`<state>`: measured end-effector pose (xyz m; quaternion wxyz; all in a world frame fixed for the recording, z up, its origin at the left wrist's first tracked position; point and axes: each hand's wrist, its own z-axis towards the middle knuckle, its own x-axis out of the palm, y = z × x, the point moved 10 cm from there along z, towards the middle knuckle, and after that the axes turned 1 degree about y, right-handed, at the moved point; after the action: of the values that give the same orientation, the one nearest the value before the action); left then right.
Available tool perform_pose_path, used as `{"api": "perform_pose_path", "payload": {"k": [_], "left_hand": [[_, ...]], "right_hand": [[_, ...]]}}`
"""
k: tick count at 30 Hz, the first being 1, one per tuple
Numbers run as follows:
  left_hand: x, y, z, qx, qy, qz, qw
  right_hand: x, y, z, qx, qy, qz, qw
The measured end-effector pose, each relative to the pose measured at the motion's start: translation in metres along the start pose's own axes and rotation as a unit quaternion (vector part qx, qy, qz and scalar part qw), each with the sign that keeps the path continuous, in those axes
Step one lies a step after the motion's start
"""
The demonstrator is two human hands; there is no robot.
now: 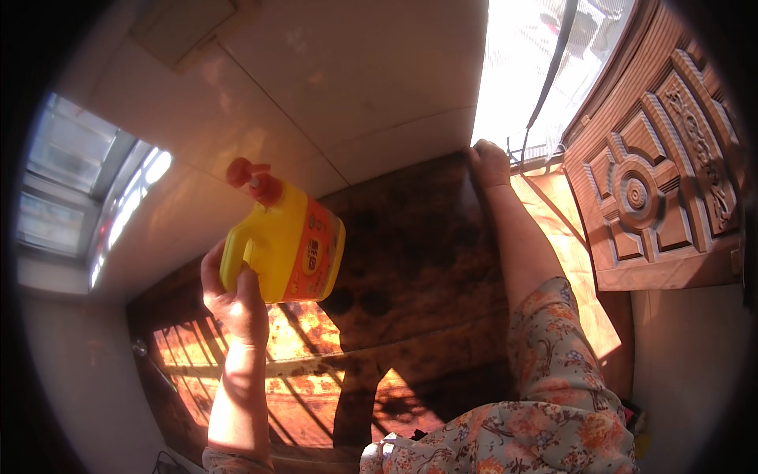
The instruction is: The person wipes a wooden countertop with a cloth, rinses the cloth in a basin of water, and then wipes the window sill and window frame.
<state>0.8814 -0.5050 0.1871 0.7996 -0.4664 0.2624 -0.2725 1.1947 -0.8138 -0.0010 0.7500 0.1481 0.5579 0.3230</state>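
Observation:
My left hand [237, 296] grips the handle of a yellow plastic pump bottle [275, 249], which has a red pump head and an orange label with writing. The bottle is held up, tilted, over a dark wooden surface [414, 255]. My right hand [490, 163] rests at the far right corner of that surface, beside the bright opening; its fingertips are partly hidden, and no object shows in it.
A carved wooden door [636, 195] stands at the right, next to a bright glazed opening [527, 65]. Pale wall panels [379, 77] rise behind the wooden surface. A window [71, 178] is at the left. Thin cable [172, 462] lies at the lower left.

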Motion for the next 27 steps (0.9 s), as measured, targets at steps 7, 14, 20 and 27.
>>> {"api": "perform_pose_path", "payload": {"k": [7,14,20,27], "left_hand": [[0.003,-0.002,0.001,0.0,-0.004,0.0,1.0],[0.001,-0.002,0.0,0.014,-0.004,0.01,1.0],[0.008,-0.005,0.005,0.003,-0.01,0.004,1.0],[0.016,-0.001,0.013,0.033,-0.013,0.037,0.999]], "right_hand": [[0.0,-0.009,0.003,0.015,-0.013,-0.028,0.999],[-0.004,0.002,0.001,-0.013,-0.006,-0.02,1.0],[0.0,0.002,0.001,-0.007,0.004,-0.012,1.0],[-0.001,-0.003,0.002,-0.003,-0.01,-0.008,1.0]]}}
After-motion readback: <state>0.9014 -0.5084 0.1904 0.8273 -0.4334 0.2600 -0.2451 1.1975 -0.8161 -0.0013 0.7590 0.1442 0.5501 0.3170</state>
